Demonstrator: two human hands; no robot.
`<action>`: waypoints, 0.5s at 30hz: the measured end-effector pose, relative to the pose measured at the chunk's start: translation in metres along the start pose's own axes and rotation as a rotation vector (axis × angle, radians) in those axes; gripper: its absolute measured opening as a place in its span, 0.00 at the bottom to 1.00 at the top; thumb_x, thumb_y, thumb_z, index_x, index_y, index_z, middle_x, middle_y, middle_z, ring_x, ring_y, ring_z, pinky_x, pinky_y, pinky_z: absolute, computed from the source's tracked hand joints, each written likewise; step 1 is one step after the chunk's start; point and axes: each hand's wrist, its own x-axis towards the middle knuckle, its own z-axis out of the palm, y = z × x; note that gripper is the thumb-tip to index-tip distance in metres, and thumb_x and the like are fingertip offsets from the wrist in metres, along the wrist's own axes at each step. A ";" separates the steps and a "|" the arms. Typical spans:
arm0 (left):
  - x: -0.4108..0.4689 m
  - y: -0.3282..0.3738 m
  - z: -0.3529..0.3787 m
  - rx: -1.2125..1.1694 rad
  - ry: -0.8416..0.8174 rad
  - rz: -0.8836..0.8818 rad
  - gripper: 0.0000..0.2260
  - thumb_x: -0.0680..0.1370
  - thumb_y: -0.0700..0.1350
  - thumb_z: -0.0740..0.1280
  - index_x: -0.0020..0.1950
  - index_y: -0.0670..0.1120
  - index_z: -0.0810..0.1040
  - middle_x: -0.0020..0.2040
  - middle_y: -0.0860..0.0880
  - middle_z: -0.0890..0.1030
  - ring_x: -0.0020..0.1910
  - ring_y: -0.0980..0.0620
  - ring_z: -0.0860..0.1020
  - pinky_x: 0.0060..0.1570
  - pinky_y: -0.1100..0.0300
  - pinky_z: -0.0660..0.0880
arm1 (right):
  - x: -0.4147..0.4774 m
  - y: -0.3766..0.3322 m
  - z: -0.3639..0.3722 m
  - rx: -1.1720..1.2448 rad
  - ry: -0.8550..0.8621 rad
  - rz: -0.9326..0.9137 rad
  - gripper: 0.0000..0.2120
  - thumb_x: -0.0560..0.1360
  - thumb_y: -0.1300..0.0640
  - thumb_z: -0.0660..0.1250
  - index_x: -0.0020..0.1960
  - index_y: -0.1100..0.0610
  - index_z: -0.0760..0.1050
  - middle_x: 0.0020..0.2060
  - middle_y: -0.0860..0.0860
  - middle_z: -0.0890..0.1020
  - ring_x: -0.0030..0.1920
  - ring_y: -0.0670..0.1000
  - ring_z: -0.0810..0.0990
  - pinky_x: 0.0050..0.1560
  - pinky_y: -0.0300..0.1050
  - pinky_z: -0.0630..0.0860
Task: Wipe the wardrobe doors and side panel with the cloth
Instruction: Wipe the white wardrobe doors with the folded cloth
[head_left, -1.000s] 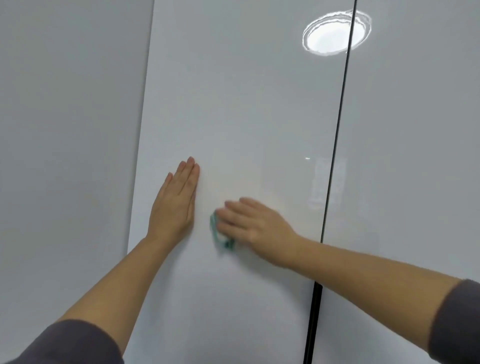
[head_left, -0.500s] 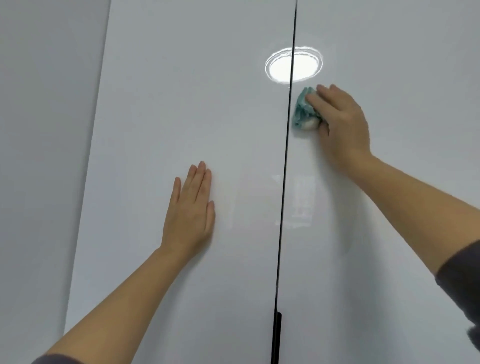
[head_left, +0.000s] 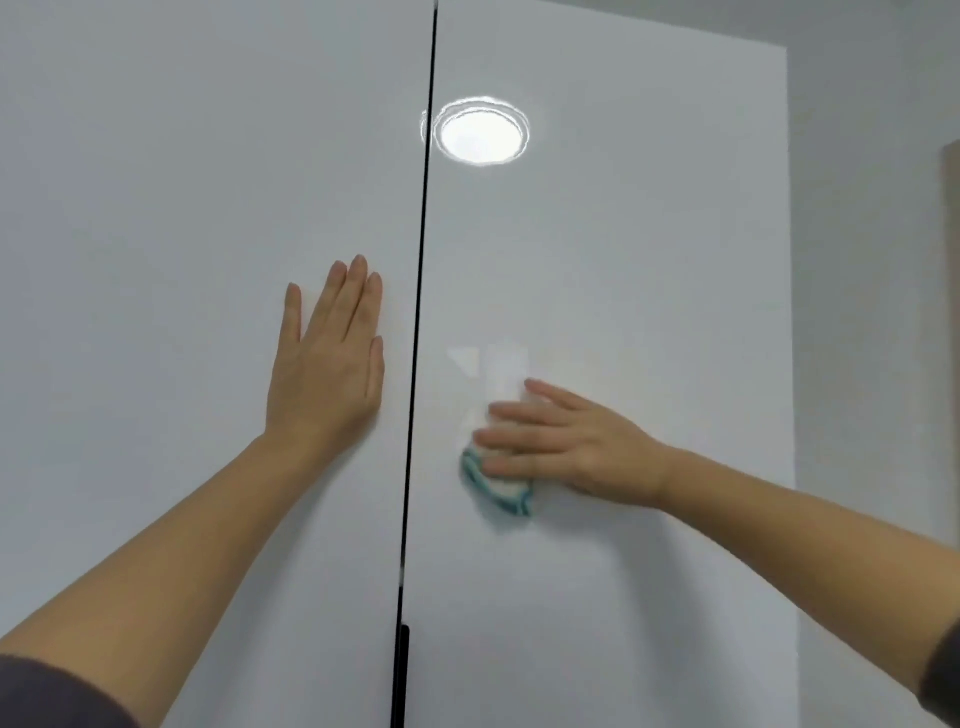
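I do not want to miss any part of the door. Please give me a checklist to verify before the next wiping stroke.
1. Cloth touches the right door: ok.
2. Right hand presses the cloth with straight fingers: ok.
3. Left hand rests flat on the left door, apart from the cloth: ok.
4. Gap between the doors is narrow, both doors shut: ok.
5. Upper part of the right door is clean: cannot tell; the lamp reflection glares there.

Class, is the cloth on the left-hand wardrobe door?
No, the right hand presses the cloth against the right door, past the dark gap.
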 end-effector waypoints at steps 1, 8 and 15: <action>0.000 -0.001 0.000 0.002 0.012 0.006 0.25 0.81 0.44 0.48 0.78 0.39 0.56 0.79 0.44 0.56 0.78 0.47 0.53 0.76 0.43 0.46 | 0.001 0.023 -0.007 -0.037 0.076 0.148 0.18 0.82 0.62 0.54 0.66 0.54 0.76 0.67 0.52 0.75 0.70 0.57 0.70 0.71 0.59 0.62; -0.014 0.028 0.000 -0.008 0.012 0.019 0.24 0.81 0.44 0.49 0.77 0.37 0.57 0.78 0.41 0.57 0.78 0.44 0.54 0.75 0.42 0.47 | -0.007 0.048 -0.016 0.027 0.346 0.815 0.21 0.75 0.67 0.58 0.66 0.59 0.75 0.66 0.58 0.75 0.68 0.64 0.70 0.69 0.62 0.64; -0.025 0.100 0.013 -0.045 -0.016 0.128 0.25 0.79 0.38 0.56 0.76 0.37 0.60 0.78 0.40 0.58 0.77 0.43 0.56 0.74 0.39 0.52 | -0.096 -0.089 0.019 0.105 0.013 0.207 0.17 0.83 0.62 0.55 0.67 0.52 0.74 0.69 0.49 0.72 0.72 0.55 0.67 0.73 0.57 0.59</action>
